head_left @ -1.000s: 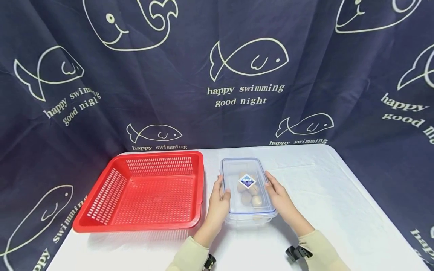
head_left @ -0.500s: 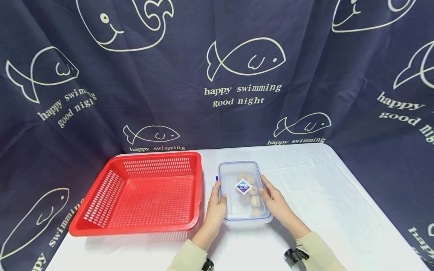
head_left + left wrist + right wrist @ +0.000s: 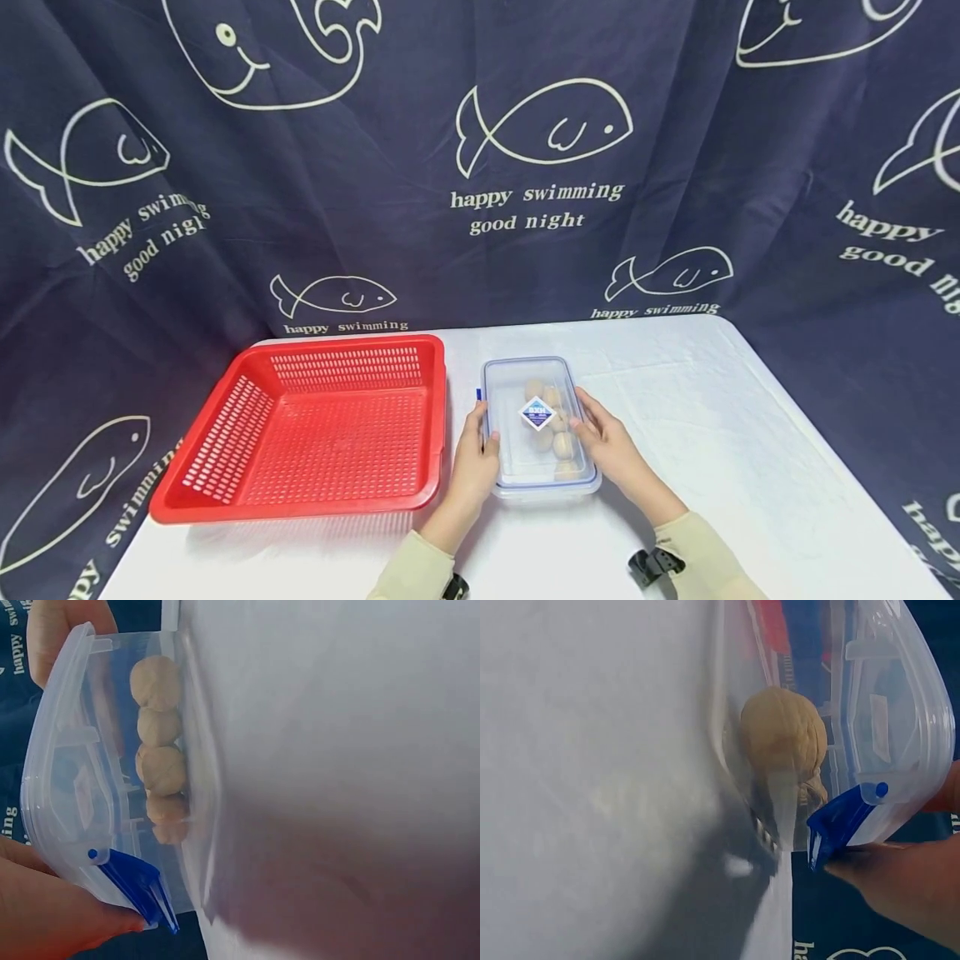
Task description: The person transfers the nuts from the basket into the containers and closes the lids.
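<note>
A clear plastic food container (image 3: 517, 458) with a blue-edged lid and a diamond label stands at the middle of the white table, with several walnuts (image 3: 562, 445) inside, mostly toward its right side. My left hand (image 3: 472, 467) grips the container's left side, its thumb at the lid's edge. On the opposite side my right hand (image 3: 617, 446) holds it with the thumb on the lid's rim. Each wrist view shows a blue latch on the container's side, the left latch (image 3: 139, 885) and the right latch (image 3: 844, 821), with fingers close against it. Most fingertips are hidden.
A red plastic basket (image 3: 431, 492) with slotted walls stands left of the container, its wide mouth facing up. White cloth covers the table (image 3: 720, 417). Behind it hangs a dark blue curtain (image 3: 420, 233) printed with fish and lettering.
The container has come slightly nearer and to the left in the head view, both hands moving with it. The walnuts inside have shifted toward the right side. Little differs over the last half second.
</note>
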The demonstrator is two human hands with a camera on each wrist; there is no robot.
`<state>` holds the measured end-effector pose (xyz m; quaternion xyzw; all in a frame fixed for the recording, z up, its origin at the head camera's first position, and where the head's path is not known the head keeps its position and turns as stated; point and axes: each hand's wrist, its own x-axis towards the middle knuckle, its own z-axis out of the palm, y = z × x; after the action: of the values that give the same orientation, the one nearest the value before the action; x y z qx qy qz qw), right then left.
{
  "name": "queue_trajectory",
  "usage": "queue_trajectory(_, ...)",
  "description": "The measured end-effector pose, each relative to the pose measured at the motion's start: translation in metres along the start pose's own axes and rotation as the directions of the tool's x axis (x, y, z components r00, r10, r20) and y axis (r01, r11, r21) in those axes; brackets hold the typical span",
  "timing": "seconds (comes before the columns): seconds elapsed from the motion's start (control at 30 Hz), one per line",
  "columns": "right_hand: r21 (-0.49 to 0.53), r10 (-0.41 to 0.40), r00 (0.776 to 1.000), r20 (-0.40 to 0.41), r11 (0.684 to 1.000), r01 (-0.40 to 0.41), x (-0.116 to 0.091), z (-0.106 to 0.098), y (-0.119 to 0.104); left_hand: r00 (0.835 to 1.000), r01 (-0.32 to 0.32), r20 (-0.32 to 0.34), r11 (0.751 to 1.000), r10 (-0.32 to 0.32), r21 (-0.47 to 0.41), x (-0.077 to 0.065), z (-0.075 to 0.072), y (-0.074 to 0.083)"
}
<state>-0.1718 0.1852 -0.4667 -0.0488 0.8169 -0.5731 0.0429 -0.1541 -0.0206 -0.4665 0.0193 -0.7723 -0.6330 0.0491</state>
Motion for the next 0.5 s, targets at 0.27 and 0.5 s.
queue_trajectory(0.27,-0.051,0.147,0.989,0.01,0.988,-0.147,-0.0071,-0.004,-0.0009,0.999,0.051,-0.007,0.993,-0.05,0.108,-0.006,-0.0014,-0.0015)
queue_trajectory(0.5,-0.067,0.227,0.972,-0.055,0.971,-0.231,-0.0069,-0.0077,-0.0027,0.989,0.148,-0.032,0.981,-0.146,0.123,-0.0055,-0.0008,0.0011)
